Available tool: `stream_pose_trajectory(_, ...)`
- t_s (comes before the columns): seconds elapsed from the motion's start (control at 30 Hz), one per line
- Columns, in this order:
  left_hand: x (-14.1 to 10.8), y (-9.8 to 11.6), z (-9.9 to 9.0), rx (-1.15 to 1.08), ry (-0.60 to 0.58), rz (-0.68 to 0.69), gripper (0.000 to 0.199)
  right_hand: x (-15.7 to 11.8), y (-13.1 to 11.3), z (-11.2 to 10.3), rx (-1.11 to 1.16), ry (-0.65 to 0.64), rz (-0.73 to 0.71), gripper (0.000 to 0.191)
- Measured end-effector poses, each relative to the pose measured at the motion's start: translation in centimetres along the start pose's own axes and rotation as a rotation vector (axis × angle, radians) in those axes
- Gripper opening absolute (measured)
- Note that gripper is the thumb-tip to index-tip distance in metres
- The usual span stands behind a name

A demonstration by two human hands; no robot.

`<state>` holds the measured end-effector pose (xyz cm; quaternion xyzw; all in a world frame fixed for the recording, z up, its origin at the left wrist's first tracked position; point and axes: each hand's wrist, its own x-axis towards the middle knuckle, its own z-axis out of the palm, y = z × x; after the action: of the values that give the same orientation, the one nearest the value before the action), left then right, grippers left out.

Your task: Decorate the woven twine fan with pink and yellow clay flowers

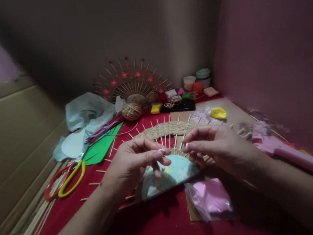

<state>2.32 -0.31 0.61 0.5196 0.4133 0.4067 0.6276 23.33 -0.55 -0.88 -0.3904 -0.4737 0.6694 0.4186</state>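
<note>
We see the left hand pinching a small pink bit between thumb and forefinger; the right hand pinches a second pink piece, mostly covered by its fingertips. We cannot tell whether the pink speck below is held or lies on the woven fan. That fan lies beneath both hands, mid-surface, its pale blue centre partly hidden. Toward the near edge of the red-covered work surface, cut off from our view, we find a bagged pink block. Scissors lie toward the left edge, blade tips hard to make out; a pink glue gun lies toward the right. At the far edge stands a dim flowered fan.
</note>
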Motion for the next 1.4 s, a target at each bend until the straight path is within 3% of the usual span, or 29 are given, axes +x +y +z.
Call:
stream_pose_trajectory(0.13,-0.1,-0.3,0.0,-0.020,-0.013,0.026,0.013,0.0,0.1,0.0,0.050,-0.039,-0.005,0.010)
stream_pose_trajectory(0.33,-0.5,-0.7,0.1,0.215,-0.046,0.047,0.008,-0.2,0.3,0.1,0.060,-0.059,0.021,0.006)
stream_pose_trajectory(0.43,-0.6,-0.4,0.1,0.208,-0.078,0.062,0.013,0.0,0.6,-0.1,0.127,-0.074,0.025,0.005)
stream_pose_trajectory(0.63,-0.1,0.3,-0.9,0.308,-0.010,0.118,0.010,0.2,0.8,-0.2,0.166,-0.052,0.041,0.009)
stream_pose_trajectory(0.87,0.4,0.0,-1.5,0.471,-0.032,0.063,0.016,0.1,0.3,-0.3,0.133,-0.038,0.016,0.008)
stream_pose_trajectory(0.97,0.1,-0.2,-1.0,0.701,-0.008,0.188,0.012,0.2,0.3,-0.4,0.183,-0.061,0.026,0.008)
stream_pose_trajectory(1.1,-0.1,-0.5,-0.3,1.013,-0.075,0.416,0.012,0.3,0.4,-0.5,0.199,-0.117,0.008,0.011)
stream_pose_trajectory(1.23,-0.2,-0.7,0.0,1.177,-0.085,0.496,0.021,0.4,0.3,-0.6,0.163,-0.069,0.008,0.009)
stream_pose_trajectory(1.4,-0.1,-1.0,0.1,1.313,-0.127,0.609,0.016,0.3,0.1,-0.6,0.161,-0.052,0.043,0.013)
